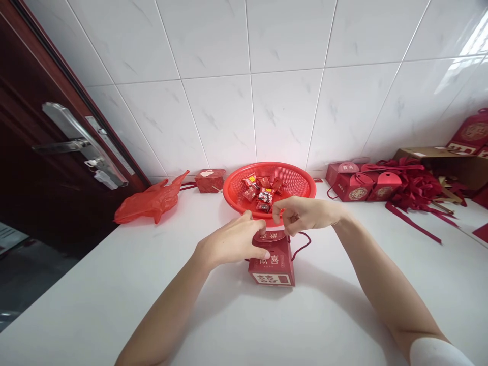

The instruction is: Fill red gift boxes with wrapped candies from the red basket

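Head view: my left fingers [260,252] grip a red printed cardboard box [280,258]; my right fingers [296,224] curl near its top, grip unclear.

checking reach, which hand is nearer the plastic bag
Left. The left hand is at the box, right of the bag; the right hand is farther right.

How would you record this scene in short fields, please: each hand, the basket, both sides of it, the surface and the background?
Left hand: on the small red box, thumb against its printed face
Right hand: fingers bent, close to the box's top; contact unclear
Basket: red plastic basket beyond the box, wrapped sweets inside
Left of basket: red packet, red plastic bag
Right of basket: red boxes, dark red ribbons
Surface: white table
Background: tiled wall, dark door at left
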Demonstrator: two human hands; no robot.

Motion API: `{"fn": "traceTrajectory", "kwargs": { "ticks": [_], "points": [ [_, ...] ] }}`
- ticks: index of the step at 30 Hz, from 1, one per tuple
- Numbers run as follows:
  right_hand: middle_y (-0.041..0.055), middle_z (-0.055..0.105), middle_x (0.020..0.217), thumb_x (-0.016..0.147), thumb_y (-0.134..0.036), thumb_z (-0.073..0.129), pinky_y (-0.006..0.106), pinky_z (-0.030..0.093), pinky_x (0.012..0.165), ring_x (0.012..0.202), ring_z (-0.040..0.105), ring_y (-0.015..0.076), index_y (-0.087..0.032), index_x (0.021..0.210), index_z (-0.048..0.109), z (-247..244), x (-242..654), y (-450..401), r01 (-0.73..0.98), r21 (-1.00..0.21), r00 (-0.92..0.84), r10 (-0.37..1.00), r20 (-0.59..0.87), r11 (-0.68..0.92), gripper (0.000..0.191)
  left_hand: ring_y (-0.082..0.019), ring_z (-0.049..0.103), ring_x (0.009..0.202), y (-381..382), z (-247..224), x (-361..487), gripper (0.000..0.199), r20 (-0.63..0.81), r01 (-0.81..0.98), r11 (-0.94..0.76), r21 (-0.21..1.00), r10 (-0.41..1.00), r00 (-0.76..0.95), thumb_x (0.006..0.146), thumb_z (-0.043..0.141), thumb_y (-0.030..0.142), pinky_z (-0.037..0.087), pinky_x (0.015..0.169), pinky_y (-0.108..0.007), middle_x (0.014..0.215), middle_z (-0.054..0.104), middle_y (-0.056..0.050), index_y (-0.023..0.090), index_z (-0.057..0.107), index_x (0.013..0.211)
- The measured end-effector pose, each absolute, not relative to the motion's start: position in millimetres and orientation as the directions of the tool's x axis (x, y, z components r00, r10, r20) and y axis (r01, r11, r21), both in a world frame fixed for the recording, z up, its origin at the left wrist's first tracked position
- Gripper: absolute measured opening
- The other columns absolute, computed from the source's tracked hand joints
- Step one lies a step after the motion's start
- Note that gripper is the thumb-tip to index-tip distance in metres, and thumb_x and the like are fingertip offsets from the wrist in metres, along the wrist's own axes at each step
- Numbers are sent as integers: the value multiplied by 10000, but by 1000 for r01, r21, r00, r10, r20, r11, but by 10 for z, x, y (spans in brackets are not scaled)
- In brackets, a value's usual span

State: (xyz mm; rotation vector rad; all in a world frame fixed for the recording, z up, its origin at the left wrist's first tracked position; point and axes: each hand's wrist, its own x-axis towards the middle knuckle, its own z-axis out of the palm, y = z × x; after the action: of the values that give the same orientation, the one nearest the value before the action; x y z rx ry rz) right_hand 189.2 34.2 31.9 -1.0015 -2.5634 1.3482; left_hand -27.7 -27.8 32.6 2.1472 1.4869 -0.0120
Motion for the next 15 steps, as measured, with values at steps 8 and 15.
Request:
{"fn": "traceTrajectory", "kwargs": {
  "ticks": [8, 15],
  "points": [
    [-104, 523, 519, 678, -312, 800, 237, 357, 533, 511, 507, 103, -188, 953, 592, 368, 1917, 336, 328, -924, -710, 697, -105, 195, 367, -261, 609, 933, -327, 375, -272, 383, -161, 809, -276, 519, 898, 410, 744, 706, 483, 480, 671, -312, 1124, 597, -78, 236, 659, 1032],
    [-64, 631, 617, 649, -259, 848, 274, 455, 629, 594, 595, 120, -175, 1073, 596, 475, 2030, 328, -4, -1000, -624, 781, 26, 29, 500, -173, 657, 775, -378, 576, -378, 463, 176, 248, -254, 935, 938, 298, 832, 707, 450, 564, 764, -348, 929, 655, -30, 206, 578, 1204]
  ]
}}
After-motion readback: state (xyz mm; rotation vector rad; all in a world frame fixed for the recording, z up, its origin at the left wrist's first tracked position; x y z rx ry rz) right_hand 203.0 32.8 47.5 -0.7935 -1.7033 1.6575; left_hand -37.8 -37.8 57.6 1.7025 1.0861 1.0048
